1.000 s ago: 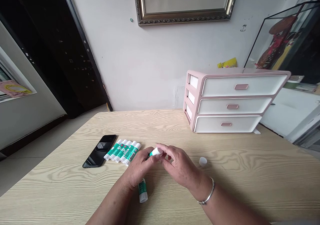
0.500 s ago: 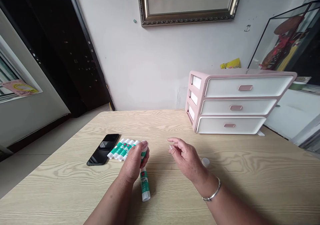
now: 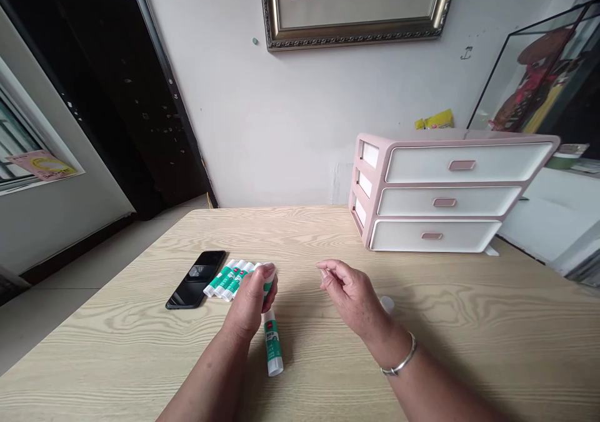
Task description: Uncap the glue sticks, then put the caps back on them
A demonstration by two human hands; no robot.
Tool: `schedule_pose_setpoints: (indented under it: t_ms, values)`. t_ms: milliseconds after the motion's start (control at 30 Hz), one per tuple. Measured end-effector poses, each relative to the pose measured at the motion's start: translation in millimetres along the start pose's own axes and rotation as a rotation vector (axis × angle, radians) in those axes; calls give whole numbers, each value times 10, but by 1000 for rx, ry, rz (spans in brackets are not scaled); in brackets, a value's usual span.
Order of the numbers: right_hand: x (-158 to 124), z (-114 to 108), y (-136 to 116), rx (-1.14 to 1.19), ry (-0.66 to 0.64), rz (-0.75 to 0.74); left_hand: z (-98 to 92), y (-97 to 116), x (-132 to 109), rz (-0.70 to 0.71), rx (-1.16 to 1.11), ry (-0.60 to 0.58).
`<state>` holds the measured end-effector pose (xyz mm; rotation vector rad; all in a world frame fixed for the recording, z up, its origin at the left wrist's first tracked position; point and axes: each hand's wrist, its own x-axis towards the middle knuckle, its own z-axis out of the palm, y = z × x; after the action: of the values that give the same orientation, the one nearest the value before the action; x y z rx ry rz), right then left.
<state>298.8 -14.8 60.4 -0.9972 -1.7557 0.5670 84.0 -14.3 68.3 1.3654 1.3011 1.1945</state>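
Observation:
My left hand is closed around a green and white glue stick, its thumb over the white upper end. Below that hand, another glue stick lies on the table, white end toward me; its far end is partly hidden by the hand. Several more glue sticks lie side by side just left of the hand. To the right, my right hand hovers with thumb and fingers drawn together; whether anything small is between them I cannot make out. A round white cap sits behind its wrist, partly covered.
A black phone lies left of the glue stick row on the wooden table. At the back right stands a pink and white drawer unit, with a yellow packet behind its top. Behind the table is a white wall.
The fingers of my right hand have drawn closer together. My left hand keeps its grip on the glue stick. The whole view has shifted very slightly.

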Motion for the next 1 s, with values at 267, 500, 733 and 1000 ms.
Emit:
schedule_pose_setpoints:
  t_ms: [267,500,733,1000]
  values:
    - [20,-50,47,-49,41,19,-140,2,91,-79,871,172]
    - [52,-142,101,-116,107,41,-90,-61,52,-72,1261,66]
    - [160,-431,253,-430,119,155,-21,59,-13,-133,1344,65]
    - [170,-828,435,-851,-195,562,-86,52,-16,-61,1383,126]
